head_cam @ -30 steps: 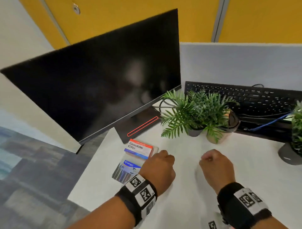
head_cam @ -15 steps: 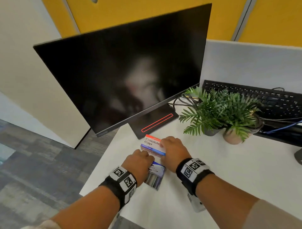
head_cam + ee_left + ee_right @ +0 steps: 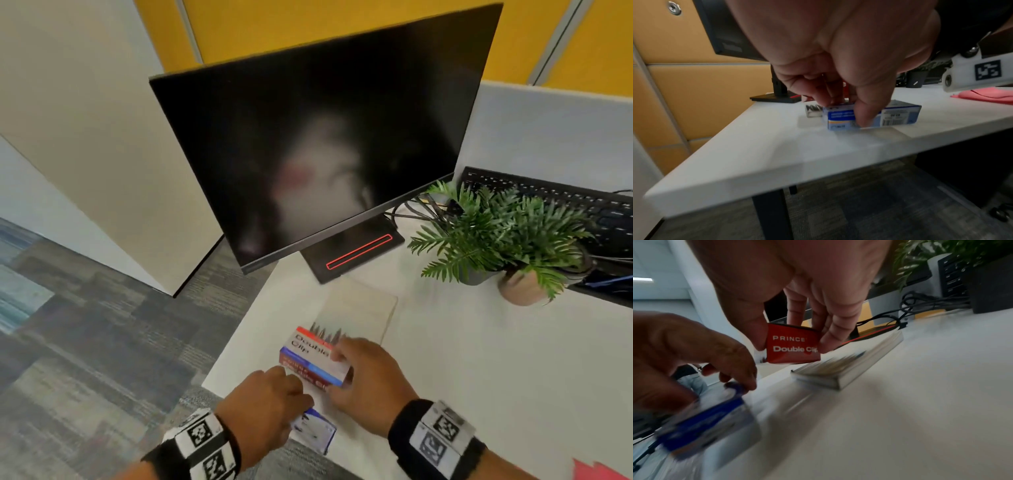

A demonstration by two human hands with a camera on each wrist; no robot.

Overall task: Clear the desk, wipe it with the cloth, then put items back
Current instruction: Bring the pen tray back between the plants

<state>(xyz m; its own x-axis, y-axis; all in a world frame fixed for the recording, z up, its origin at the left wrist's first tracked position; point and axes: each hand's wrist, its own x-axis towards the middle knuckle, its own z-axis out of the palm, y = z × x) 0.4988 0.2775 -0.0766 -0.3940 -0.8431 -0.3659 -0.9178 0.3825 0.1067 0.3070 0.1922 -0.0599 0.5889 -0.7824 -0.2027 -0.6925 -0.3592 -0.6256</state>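
My right hand (image 3: 342,366) pinches a red and blue "Double Clip" box (image 3: 313,354) between thumb and fingers and holds it just above the white desk (image 3: 479,359). In the right wrist view the box (image 3: 793,353) hangs clear of the surface under that hand (image 3: 791,347). My left hand (image 3: 301,404) grips a small blue and white box (image 3: 313,430) at the desk's front left corner. From the left wrist, that hand (image 3: 842,112) has thumb and fingers round the blue box (image 3: 900,115), which sits on the desk. The pink cloth (image 3: 596,471) lies at the front right.
A pale flat pad (image 3: 356,311) lies behind the boxes, in front of the monitor's base (image 3: 352,253). The black monitor (image 3: 325,144) stands at the back left. Two potted plants (image 3: 496,236) and a black keyboard (image 3: 582,209) with cables are at the right. The desk's edge (image 3: 777,175) is close.
Both hands moved left from the desk's middle to the two boxes and took hold. The red box has come up off the pad and nearer; the blue box has slid toward the front corner.
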